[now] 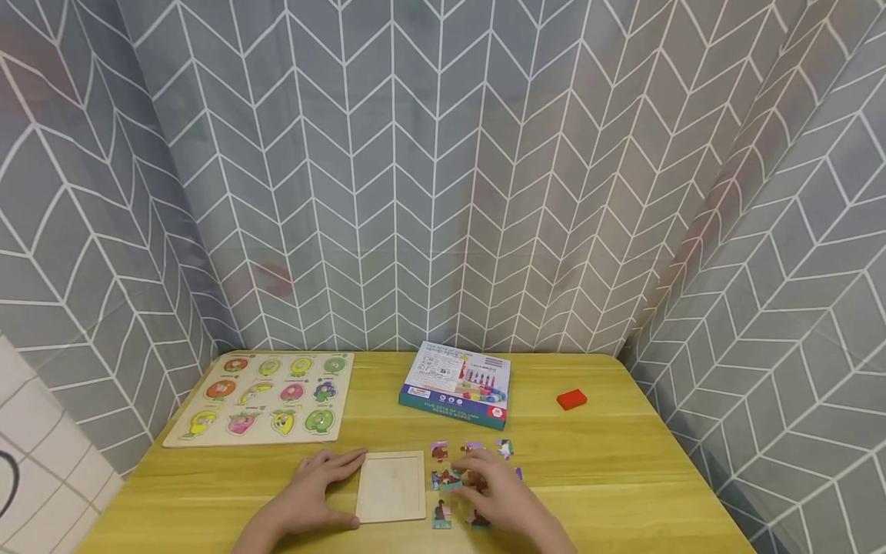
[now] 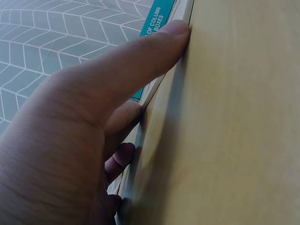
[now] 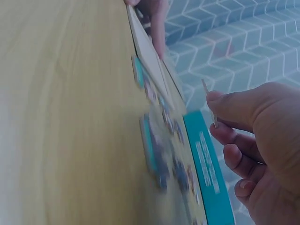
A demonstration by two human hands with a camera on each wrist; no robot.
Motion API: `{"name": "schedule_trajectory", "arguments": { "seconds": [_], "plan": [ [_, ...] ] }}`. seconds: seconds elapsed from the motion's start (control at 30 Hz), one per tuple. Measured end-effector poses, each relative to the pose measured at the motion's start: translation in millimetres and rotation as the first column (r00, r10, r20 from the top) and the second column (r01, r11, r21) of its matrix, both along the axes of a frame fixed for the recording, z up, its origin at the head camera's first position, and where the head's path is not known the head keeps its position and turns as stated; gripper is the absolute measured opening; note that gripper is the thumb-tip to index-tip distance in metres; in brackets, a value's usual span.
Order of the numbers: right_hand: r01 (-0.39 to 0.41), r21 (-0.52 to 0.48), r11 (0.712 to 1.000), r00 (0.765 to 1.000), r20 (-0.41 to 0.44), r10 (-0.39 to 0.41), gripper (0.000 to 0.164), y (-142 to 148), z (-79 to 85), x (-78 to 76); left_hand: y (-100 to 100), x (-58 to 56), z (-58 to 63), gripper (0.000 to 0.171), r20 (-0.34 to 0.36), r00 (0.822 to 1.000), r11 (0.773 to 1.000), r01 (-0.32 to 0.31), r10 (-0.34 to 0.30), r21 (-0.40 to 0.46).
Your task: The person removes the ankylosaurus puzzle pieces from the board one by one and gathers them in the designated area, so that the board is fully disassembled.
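My left hand (image 1: 314,492) holds a square wooden puzzle tray (image 1: 391,488) by its left side, thumb at the near corner and index finger at the far one. The tray lies bare on the table. Between thumb and index finger, my right hand (image 1: 498,492) pinches a thin jigsaw piece (image 3: 209,101), seen edge-on in the right wrist view and held above the table. Several picture jigsaw pieces lie in loose rows right of the tray, among them a corner piece (image 1: 504,448) and a near-left piece (image 1: 441,514). Some are partly hidden under the right hand.
At the back left lies a fruit picture board (image 1: 266,400). A flat box (image 1: 453,385) with a teal side stands behind the pieces. Farther right is a red block (image 1: 571,399). Patterned curtains (image 1: 415,192) close off the table's back and sides.
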State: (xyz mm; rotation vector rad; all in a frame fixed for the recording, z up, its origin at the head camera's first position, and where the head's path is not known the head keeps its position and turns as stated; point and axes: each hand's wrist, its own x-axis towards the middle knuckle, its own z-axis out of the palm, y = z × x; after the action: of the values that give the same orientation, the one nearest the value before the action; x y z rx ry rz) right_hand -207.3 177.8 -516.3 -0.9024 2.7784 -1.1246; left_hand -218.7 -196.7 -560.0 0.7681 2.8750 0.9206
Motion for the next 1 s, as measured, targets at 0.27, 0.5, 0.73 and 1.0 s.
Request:
{"name": "schedule_trajectory", "arguments": {
  "seconds": [0.27, 0.5, 0.73, 1.0],
  "plan": [
    [0.131, 0.031, 0.991, 0.988, 0.077, -0.133, 0.031, 39.8, -3.0, 12.2, -1.6, -0.1, 0.7, 0.101, 0.021, 1.000, 1.000, -0.003, 0.003, 0.009],
    [0.108, -0.011, 0.994, 0.994, -0.031, -0.108, 0.029, 75.4, -12.8, 19.3, -1.3, 0.0, 0.8, 0.101, 0.008, 1.000, 1.000, -0.001, 0.001, 0.003],
    [0.127, 0.050, 0.991, 0.991, 0.038, -0.129, 0.030, 100.4, -16.5, 26.8, -0.5, -0.2, 1.0, 0.101, 0.013, 1.000, 1.000, 0.002, -0.002, -0.001],
    [0.062, 0.006, 0.998, 0.996, 0.070, -0.062, 0.029, 113.5, -24.3, 30.6, -0.8, 0.1, 1.4, 0.100, 0.023, 1.000, 1.000, 0.004, -0.004, 0.004]
  ]
}}
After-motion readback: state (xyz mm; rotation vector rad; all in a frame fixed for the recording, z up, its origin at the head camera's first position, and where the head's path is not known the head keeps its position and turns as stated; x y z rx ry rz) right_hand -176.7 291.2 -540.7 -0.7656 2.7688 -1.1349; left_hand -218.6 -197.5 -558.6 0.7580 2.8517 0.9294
